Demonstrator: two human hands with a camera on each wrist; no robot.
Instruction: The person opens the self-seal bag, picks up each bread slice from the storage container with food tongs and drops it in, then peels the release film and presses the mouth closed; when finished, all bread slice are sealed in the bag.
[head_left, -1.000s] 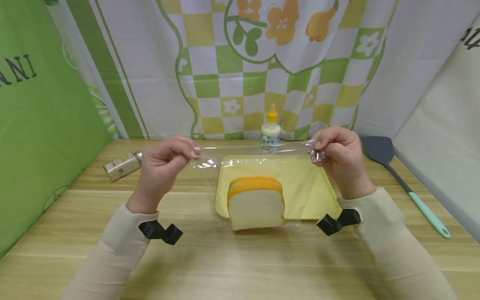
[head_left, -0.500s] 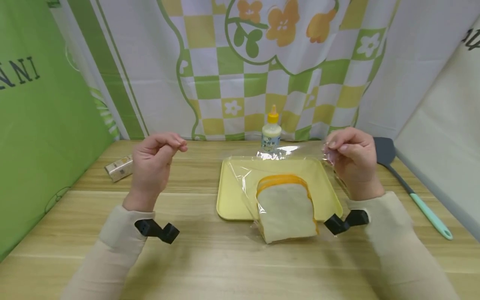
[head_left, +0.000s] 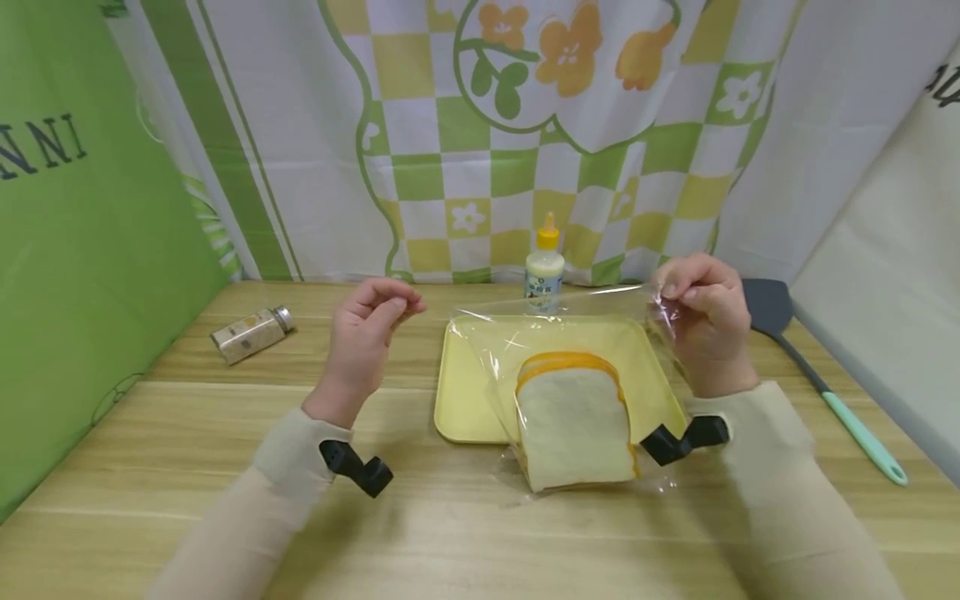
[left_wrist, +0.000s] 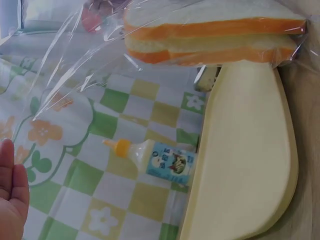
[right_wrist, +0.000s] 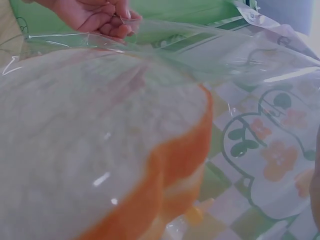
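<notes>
Two slices of toast bread (head_left: 573,425) with orange crusts are in a clear plastic bag (head_left: 491,354), in front of the yellow tray (head_left: 457,417). My right hand (head_left: 708,317) pinches the bag's upper right corner and holds it up; the bag's top edge slopes toward the left. My left hand (head_left: 367,342) is raised just left of the bag's loose upper left corner, with nothing between its bent fingers. In the left wrist view, the left hand's fingers (left_wrist: 20,190) show relaxed at the edge. The right wrist view has the bread large behind the film.
Behind the tray stands a squeeze bottle (head_left: 545,271) with a yellow cap. A seasoning shaker (head_left: 253,333) lies on its side at the left. A spatula (head_left: 802,367) with a mint handle lies at the right. A patterned curtain (head_left: 420,125) hangs at the back.
My left hand let go of the bag's left corner and moved left, then came back toward the bag. The bag and bread swung right, still held by the right hand.
</notes>
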